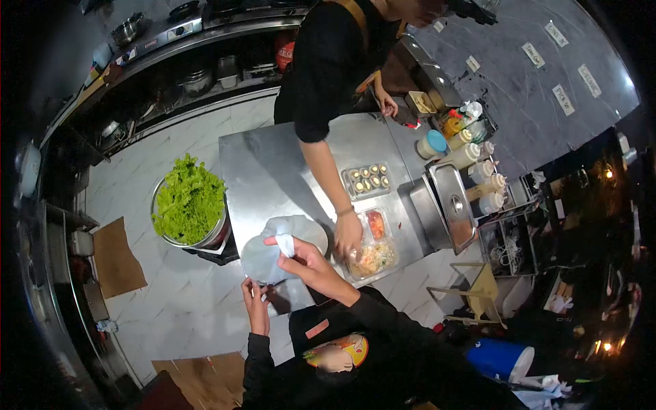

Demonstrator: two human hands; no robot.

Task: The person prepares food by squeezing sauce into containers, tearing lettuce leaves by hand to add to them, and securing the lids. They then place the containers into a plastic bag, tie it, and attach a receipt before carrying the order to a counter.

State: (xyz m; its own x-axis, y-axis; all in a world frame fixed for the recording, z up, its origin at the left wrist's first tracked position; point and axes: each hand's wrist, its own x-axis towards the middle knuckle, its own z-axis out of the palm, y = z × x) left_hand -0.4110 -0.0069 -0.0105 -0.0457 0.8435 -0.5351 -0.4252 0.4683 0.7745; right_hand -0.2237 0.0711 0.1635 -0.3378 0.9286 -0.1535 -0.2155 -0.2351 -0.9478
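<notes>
Plate was at the near edge of the steel counter, over a tiled kitchen floor | lettuce pot left, food tray right under co-worker's hand | left hand gripped the plate's lower rim; right hand pinched white tissue against it.

White marble-tiled floor, steel counter, dark shelving, dim light.

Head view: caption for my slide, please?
Left hand holds a plate; right hand presses a white tissue onto it.
</notes>
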